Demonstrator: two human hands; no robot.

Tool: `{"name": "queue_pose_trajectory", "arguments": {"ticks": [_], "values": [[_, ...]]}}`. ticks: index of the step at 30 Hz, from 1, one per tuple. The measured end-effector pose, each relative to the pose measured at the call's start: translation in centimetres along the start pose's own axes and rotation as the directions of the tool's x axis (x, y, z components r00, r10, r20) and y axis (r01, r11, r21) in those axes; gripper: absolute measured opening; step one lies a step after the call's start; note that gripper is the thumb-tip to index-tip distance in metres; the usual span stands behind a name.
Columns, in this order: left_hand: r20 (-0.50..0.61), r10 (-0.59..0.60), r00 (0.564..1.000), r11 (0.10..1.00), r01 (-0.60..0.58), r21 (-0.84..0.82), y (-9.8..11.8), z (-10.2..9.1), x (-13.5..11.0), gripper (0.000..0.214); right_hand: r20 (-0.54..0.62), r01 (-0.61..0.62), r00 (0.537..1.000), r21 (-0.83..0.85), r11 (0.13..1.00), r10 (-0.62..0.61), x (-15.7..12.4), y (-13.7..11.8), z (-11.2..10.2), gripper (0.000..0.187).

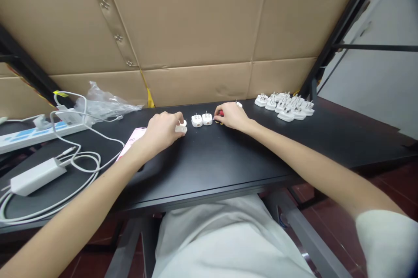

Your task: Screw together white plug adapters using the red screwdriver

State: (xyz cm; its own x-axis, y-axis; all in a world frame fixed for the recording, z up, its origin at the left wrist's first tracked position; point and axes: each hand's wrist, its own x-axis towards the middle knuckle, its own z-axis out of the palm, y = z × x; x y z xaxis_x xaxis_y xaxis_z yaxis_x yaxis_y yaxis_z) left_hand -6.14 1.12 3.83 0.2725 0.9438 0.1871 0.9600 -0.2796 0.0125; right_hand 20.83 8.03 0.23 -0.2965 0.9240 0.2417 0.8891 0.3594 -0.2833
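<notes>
My left hand is closed, thumb and fingers round a white plug adapter on the black table. Another white piece shows just behind those fingertips. To the right, two white plug adapters stand side by side with their metal pins upward. My right hand is bent down at the table, its fingers closed on a small red item, mostly hidden by them. Small gold-coloured pieces lie right below its fingertips. Past its knuckles, a further white plug is partly visible.
Several white plug adapters are grouped at the back right. A pink-and-white phone or card lies partly under my left forearm. On the left are a white charger with coiled cable, a power strip and a clear plastic bag. Cardboard closes off the back.
</notes>
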Motion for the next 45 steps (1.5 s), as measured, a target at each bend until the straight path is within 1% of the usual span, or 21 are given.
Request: {"name": "queue_pose_trajectory", "arguments": {"ticks": [3,7,11,13,15,18,20,21,23,25,27,30,31,33,35,36,39,42,45], "values": [[-0.006,0.016,1.000,1.000,-0.016,-0.007,0.1,0.2,0.1,0.032,-0.001,0.009,1.000,-0.005,1.000,-0.009,0.0,0.0,0.1,0.015],[0.013,0.000,1.000,1.000,0.000,0.020,0.4,0.3,0.1,0.049,-0.003,0.015,1.000,-0.009,1.000,-0.015,0.1,0.1,0.1,0.017],[0.010,-0.004,1.000,1.000,0.004,0.026,0.9,0.4,-0.1,0.060,-0.036,0.014,0.999,-0.007,1.000,-0.015,0.0,-0.1,-0.4,0.023],[-0.022,0.040,0.999,0.999,-0.039,0.018,1.1,0.7,-0.2,0.061,-0.057,0.010,0.998,-0.002,1.000,-0.010,-0.1,-0.3,-0.8,0.029],[-0.059,0.112,0.992,0.994,-0.111,0.022,1.2,1.2,-0.3,0.057,-0.072,0.008,0.997,0.009,1.000,-0.007,-0.4,-0.5,-1.2,0.033],[-0.072,0.209,0.975,0.977,-0.206,0.047,1.3,2.0,-0.3,0.050,-0.100,0.007,0.995,0.035,0.999,-0.003,-0.7,-0.7,-1.5,0.038],[-0.063,0.257,0.964,0.966,-0.253,0.054,1.3,2.4,-0.3,0.050,-0.137,-0.002,0.991,0.057,0.998,0.010,-0.7,-0.8,-1.7,0.050],[-0.062,0.275,0.959,0.961,-0.272,0.054,1.3,2.5,-0.3,0.050,-0.169,-0.008,0.985,0.094,0.996,0.024,-0.7,-0.8,-1.8,0.056],[-0.078,0.297,0.952,0.955,-0.295,0.041,1.4,2.4,-0.2,0.047,-0.259,-0.003,0.964,0.233,0.972,0.064,-0.5,-0.9,-2.1,0.063],[-0.096,0.295,0.951,0.955,-0.297,-0.008,1.6,2.2,-0.2,0.041,-0.348,0.036,0.930,0.405,0.913,0.118,-0.5,-1.1,-2.5,0.057],[-0.088,0.264,0.961,0.956,-0.272,-0.107,1.8,1.8,-0.2,0.036,-0.413,0.095,0.896,0.540,0.837,0.165,-0.6,-1.3,-2.7,0.053],[-0.073,0.219,0.973,0.943,-0.230,-0.242,2.0,1.4,-0.3,0.031,-0.514,0.232,0.838,0.641,0.732,0.185,-1.0,-1.7,-2.7,0.059],[-0.078,0.219,0.973,0.934,-0.232,-0.271,2.1,1.3,-0.3,0.029,-0.559,0.289,0.811,0.638,0.713,0.171,-1.2,-1.8,-2.6,0.058],[-0.089,0.234,0.968,0.913,-0.250,-0.322,2.2,1.3,-0.3,0.028,-0.647,0.385,0.752,0.584,0.714,0.124,-1.6,-2.1,-2.5,0.050],[-0.086,0.255,0.963,0.889,-0.268,-0.372,2.2,1.3,-0.3,0.028,-0.708,0.436,0.702,0.513,0.739,0.076,-2.1,-2.4,-2.4,0.037],[-0.082,0.265,0.961,0.877,-0.276,-0.394,2.3,1.3,-0.3,0.028,-0.727,0.451,0.684,0.485,0.750,0.058,-2.3,-2.6,-2.4,0.032],[-0.077,0.304,0.949,0.845,-0.306,-0.439,2.6,1.4,-0.3,0.035,-0.755,0.495,0.655,0.456,0.739,0.027,-3.0,-3.3,-2.5,0.028],[-0.097,0.345,0.934,0.817,-0.349,-0.458,3.2,1.4,-0.6,0.044,-0.769,0.564,0.639,0.484,0.669,0.018,-3.7,-4.3,-2.7,0.028],[-0.113,0.352,0.929,0.829,-0.365,-0.423,4.0,1.5,-0.9,0.056,-0.780,0.607,0.626,0.507,0.612,0.026,-4.4,-5.2,-2.7,0.030]]}}
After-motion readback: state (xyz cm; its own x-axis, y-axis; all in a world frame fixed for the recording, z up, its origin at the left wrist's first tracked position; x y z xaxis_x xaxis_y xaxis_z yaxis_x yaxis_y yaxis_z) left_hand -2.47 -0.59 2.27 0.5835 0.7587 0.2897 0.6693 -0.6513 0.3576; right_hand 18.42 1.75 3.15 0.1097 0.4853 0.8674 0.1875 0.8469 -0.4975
